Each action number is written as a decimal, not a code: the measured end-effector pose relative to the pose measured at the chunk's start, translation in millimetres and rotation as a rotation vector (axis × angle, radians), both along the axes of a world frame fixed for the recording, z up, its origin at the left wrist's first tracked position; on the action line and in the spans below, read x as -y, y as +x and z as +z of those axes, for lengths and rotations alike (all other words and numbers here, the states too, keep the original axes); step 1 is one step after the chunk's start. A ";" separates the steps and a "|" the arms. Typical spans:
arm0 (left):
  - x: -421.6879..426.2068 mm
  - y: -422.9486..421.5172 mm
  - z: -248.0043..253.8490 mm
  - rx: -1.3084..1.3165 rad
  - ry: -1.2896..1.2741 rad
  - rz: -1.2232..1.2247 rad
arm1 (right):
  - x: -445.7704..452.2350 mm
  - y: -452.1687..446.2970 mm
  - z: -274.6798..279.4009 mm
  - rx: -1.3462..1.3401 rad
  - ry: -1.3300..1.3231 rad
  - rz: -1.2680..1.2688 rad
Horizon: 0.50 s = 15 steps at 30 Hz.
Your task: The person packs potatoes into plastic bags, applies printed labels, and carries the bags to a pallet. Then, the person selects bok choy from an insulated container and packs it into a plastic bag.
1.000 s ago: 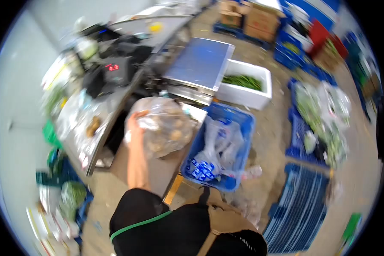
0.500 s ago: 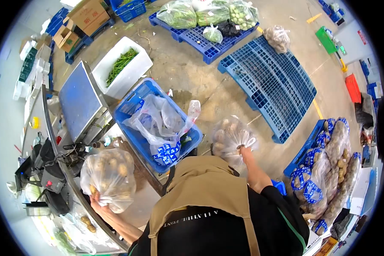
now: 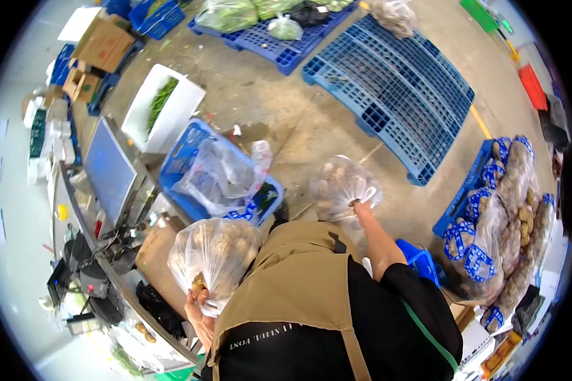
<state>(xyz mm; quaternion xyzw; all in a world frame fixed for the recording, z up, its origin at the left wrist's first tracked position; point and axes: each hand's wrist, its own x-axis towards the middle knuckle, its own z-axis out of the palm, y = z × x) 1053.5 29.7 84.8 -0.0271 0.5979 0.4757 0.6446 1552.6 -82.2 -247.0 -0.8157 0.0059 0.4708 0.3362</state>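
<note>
My left hand (image 3: 199, 312) grips the gathered neck of a clear plastic bag of potatoes (image 3: 217, 251), held up beside my apron at the bench edge. A brown potato (image 3: 199, 281) shows right at its fingertips; I cannot tell whether it is inside the bag. My right hand (image 3: 360, 209) is closed around the bunched top of another clear bag of potatoes (image 3: 337, 181), which hangs in front of me over the floor. Between and beyond the hands stands a blue crate (image 3: 167, 174) with crumpled clear plastic bags (image 3: 219, 178) in it.
A white foam box (image 3: 187, 105) of green vegetables stands behind the crate, near a blue-topped platform scale (image 3: 108, 168). A blue pallet (image 3: 394, 95) lies ahead right. Several large potato sacks (image 3: 511, 209) are stacked at right. Bagged vegetables (image 3: 229, 14) rest on the far pallet.
My left hand has brought its bag right, away from the bench and close to my apron. The right-hand bag stays in hand, about the same place. The view has turned and shifted.
</note>
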 end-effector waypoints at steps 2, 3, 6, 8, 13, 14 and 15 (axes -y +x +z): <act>5.2 35.7 -7.4 0.009 0.006 -0.042 | 8.9 25.0 9.2 0.002 0.000 0.055; 0.7 56.3 -7.7 -0.027 -0.006 -0.081 | 18.3 33.1 6.4 -0.011 0.024 0.023; -7.4 101.3 -19.5 -0.035 -0.033 -0.102 | 39.5 62.8 -15.1 -0.027 0.020 -0.055; -16.7 143.8 -17.9 -0.021 -0.043 -0.128 | 57.3 86.0 -11.0 -0.032 -0.073 -0.101; -68.0 192.7 -58.8 0.191 -0.081 -0.251 | 87.5 150.2 9.1 -0.129 -0.013 -0.397; -82.8 202.6 -74.2 0.146 -0.078 -0.302 | 92.1 159.3 13.5 -0.101 -0.067 -0.460; -98.2 218.9 -84.6 0.099 -0.075 -0.350 | 91.6 169.2 20.7 -0.074 -0.122 -0.520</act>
